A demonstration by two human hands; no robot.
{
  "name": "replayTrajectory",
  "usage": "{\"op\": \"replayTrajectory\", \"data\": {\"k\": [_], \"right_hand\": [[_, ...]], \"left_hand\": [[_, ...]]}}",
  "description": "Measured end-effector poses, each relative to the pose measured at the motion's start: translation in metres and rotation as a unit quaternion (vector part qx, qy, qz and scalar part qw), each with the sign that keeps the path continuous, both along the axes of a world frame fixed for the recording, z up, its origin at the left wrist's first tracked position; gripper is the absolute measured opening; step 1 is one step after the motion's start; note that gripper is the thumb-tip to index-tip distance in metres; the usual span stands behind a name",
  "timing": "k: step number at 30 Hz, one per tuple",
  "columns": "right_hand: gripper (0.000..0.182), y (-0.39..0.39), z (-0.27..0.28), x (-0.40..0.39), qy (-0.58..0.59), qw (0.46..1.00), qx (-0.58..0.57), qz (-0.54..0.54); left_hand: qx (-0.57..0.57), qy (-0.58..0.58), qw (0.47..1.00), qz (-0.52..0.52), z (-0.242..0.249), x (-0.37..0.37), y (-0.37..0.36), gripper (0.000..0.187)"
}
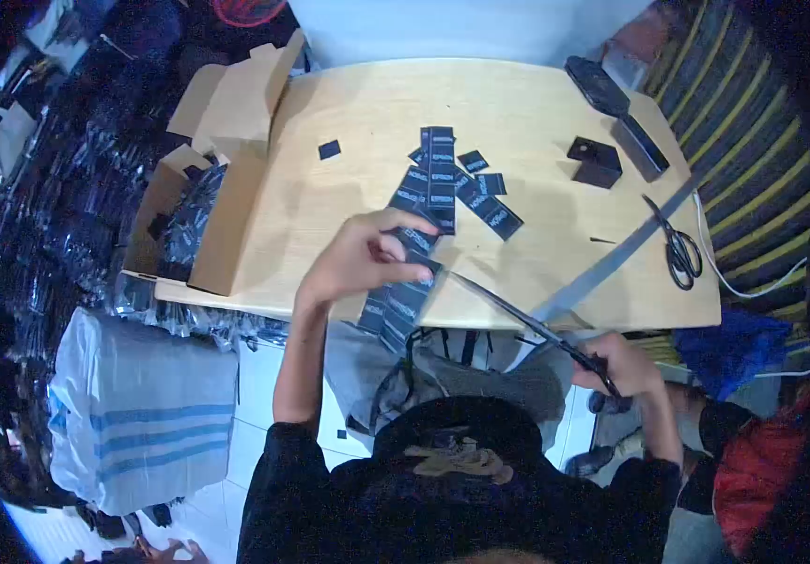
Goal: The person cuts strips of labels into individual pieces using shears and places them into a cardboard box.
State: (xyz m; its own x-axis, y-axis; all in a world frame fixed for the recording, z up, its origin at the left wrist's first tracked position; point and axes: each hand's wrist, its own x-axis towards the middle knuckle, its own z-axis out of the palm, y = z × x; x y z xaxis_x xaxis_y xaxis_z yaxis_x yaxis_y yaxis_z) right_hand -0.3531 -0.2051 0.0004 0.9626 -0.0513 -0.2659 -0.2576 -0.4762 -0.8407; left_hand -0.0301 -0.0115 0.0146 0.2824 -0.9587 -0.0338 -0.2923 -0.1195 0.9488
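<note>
My left hand point(367, 256) pinches a dark label strip point(405, 305) printed with light lettering, which hangs past the table's front edge. In my right hand point(612, 365) is a pair of long scissors point(527, 321), its blades pointing at the strip beside my left fingertips. Whether the blades touch the strip cannot be made out. Beyond my left hand, another label strip point(442, 179) lies among several cut dark labels point(496, 216). A single small dark piece point(329, 149) rests farther left on the table.
An open cardboard box point(226, 226) holding dark pieces stands at the table's left. On the right are a second pair of scissors point(681, 249), a black block point(597, 163), a long black tool point(616, 108) and a grey strip point(602, 263). Part of another person point(762, 461) shows at lower right.
</note>
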Motion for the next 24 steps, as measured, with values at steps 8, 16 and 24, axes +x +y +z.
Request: {"op": "replayTrajectory", "data": {"k": [8,16,24], "right_hand": [[0.039,0.007,-0.030,-0.010,0.002,0.999,0.002,-0.051],[0.034,0.049,-0.045,0.024,-0.106,0.975,0.073,-0.181],[0.030,0.092,-0.002,0.107,-0.311,0.884,0.230,-0.263]], "left_hand": [[0.070,-0.158,0.979,0.107,-0.039,0.090,0.017,0.086],[0.026,-0.087,0.971,0.222,-0.016,0.058,0.031,0.103],[-0.180,0.114,0.967,0.137,0.026,-0.064,-0.007,0.076]]}}
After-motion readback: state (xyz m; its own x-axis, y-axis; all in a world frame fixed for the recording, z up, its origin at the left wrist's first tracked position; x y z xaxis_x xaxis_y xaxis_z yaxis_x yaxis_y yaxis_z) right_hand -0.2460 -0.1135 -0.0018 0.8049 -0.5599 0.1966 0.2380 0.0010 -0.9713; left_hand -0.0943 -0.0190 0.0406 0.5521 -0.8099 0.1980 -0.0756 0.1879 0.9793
